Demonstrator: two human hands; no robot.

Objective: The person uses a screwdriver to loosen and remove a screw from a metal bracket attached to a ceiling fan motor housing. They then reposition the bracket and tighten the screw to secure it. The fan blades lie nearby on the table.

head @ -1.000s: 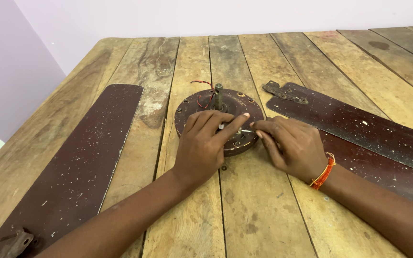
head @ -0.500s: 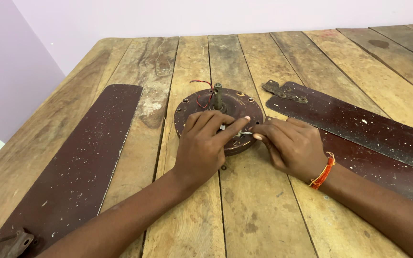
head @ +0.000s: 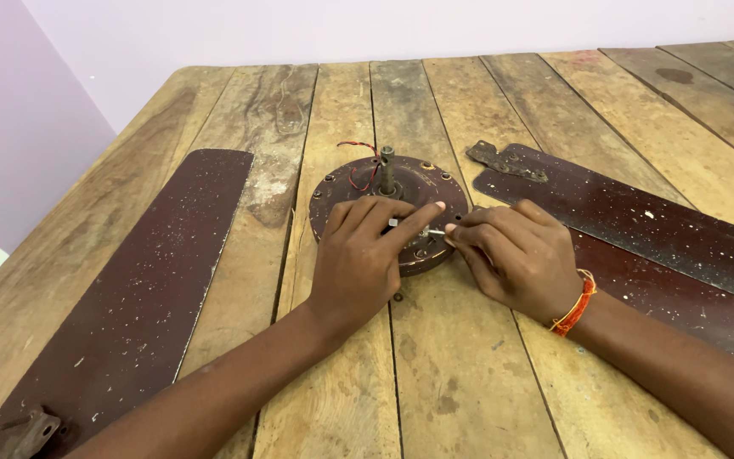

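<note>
Right now I have my left hand point(head: 358, 259) lying flat over the near part of the round, dark brown fan motor housing point(head: 388, 204), which sits mid-table on the wooden plank table point(head: 469, 374), with the forefinger stretched out to the right. My right hand point(head: 516, 255) is curled just beside the housing's right rim, its fingertips pinched on a small silvery screw point(head: 431, 230) that the left forefinger also touches. One brown fan blade point(head: 138, 289) lies to the left, two more blades point(head: 639, 229) to the right.
</note>
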